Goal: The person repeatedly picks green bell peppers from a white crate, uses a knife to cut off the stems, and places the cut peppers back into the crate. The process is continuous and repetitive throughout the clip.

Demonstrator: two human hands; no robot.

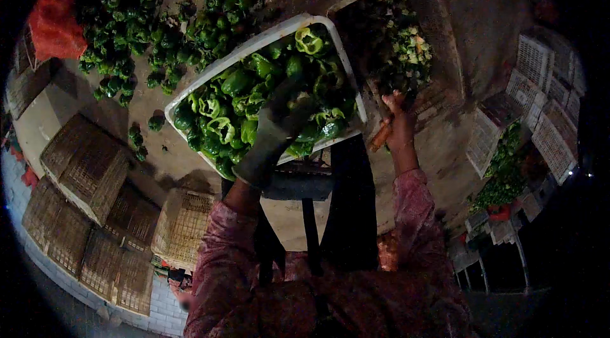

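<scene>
A white-rimmed plastic crate [248, 54] full of green bell peppers, whole and cut open, stands before me. My left hand [281, 121], in a dark glove, reaches in among the peppers [236, 81]; its fingers are too dark to tell what they hold. To the right lies a shallow tray [450, 32] with a pile of pepper cores and pale scraps [414, 49]. My right hand [396, 104], bare, is at the tray's near edge, its fingers curled and partly hidden. Beside its wrist is an orange-brown object [380, 135] that I cannot identify.
Heaps of green peppers [114, 18] lie on the ground at the upper left, by a red cloth or sack [57, 23]. Woven-sided crates [86, 161] stand at the left. More crates [536, 59] and green produce [500, 185] are at the right. Part of another person [180, 290] shows lower left.
</scene>
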